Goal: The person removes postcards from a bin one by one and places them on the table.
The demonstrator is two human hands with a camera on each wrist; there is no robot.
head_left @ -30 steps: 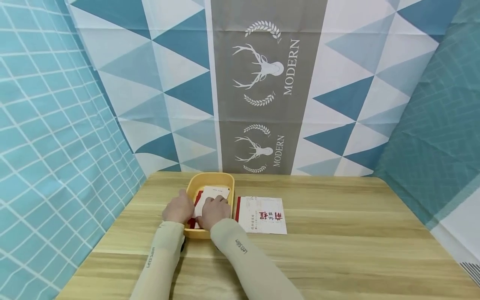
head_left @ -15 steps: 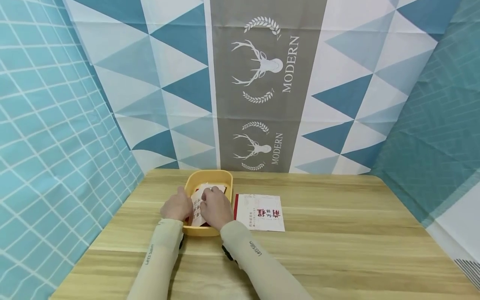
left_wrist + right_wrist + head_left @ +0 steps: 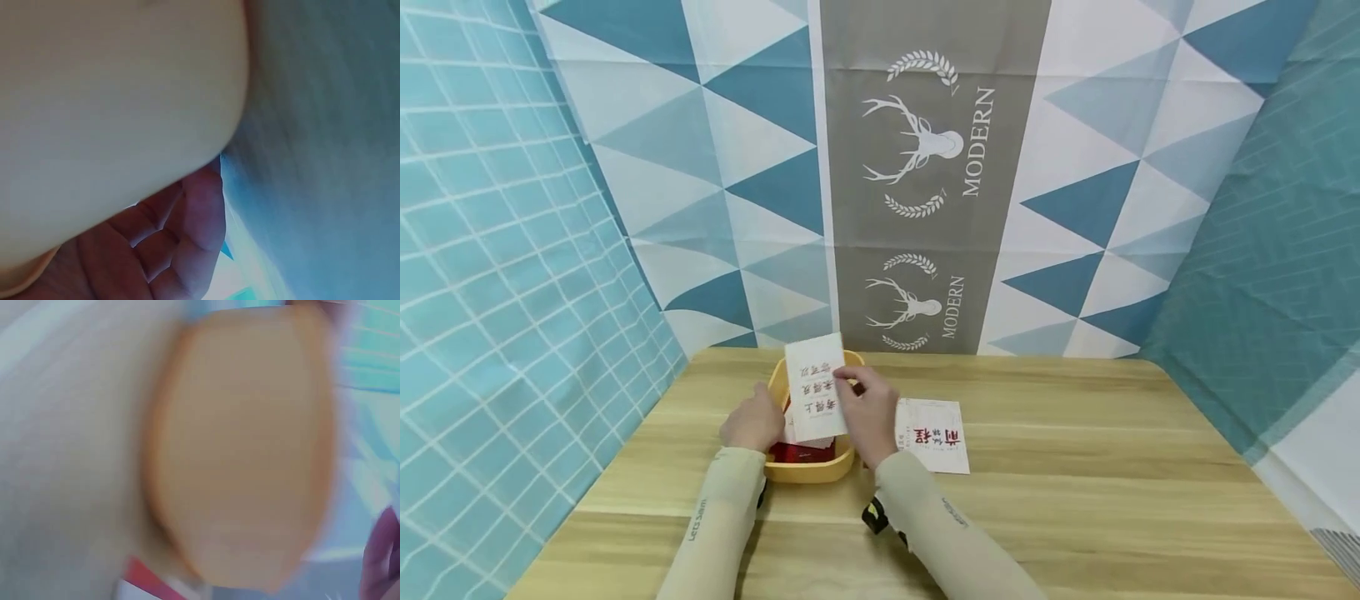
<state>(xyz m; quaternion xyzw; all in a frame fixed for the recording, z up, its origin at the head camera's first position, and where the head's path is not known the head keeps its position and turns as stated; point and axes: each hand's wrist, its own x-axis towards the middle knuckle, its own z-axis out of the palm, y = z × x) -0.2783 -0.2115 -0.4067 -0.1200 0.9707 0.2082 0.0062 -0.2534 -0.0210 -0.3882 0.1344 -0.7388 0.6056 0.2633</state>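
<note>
My right hand (image 3: pixel 871 414) pinches the right edge of a white card (image 3: pixel 816 387) printed with rows of dark characters. The card is raised over a yellow plastic box (image 3: pixel 808 474). Inside the box lie more white cards and a dark red piece (image 3: pixel 802 453), partly covered by the raised card. At the box's left rim, my left hand (image 3: pixel 752 419) grips the side; its curled fingers (image 3: pixel 199 212) show against the outer wall in the left wrist view. In the blurred right wrist view, the box wall (image 3: pixel 244 456) fills the middle and the card is out of sight.
Right of the box, a white card with red characters (image 3: pixel 936 437) lies on the wooden table (image 3: pixel 1075 467), partly behind my right hand. A patterned cloth (image 3: pixel 925 167) hangs behind the table, and a blue grid cloth (image 3: pixel 512 292) hangs on the left.
My right hand was down among the cards in the box; it has lifted one card up and moved right. My left hand has stayed at the box's left rim.
</note>
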